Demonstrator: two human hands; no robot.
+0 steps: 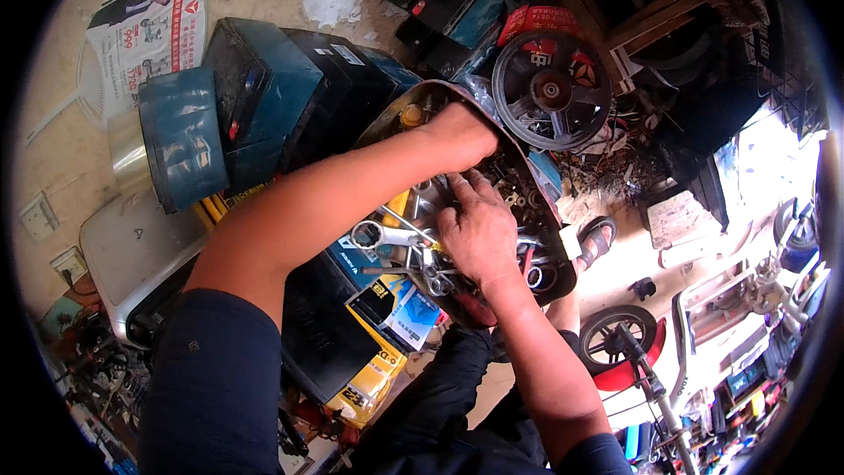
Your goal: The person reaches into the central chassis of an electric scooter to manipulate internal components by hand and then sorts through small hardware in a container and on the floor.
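A dark tray with a worn rim (526, 156) is heaped with metal tools and small hardware. My left hand (464, 137) reaches into its far part; the fingers are hidden below the wrist and rim. My right hand (481, 230) rests palm down over the heap, fingers apart and reaching forward among the pieces, with no held thing visible. Left of it lies a ring spanner (366, 234), its shiny end sticking out over the near left side. Another ring end (535, 277) shows right of my right wrist. A yellow handle (397, 206) lies under my left forearm.
Teal and black cases (264, 79) stand at the far left beside a hand fan (145, 44). A spoked wheel (551, 90) leans beyond the tray. Yellow and blue packages (406, 312) lie nearer me. A sandalled foot (596, 242) and a small-wheeled vehicle (617, 336) are at right.
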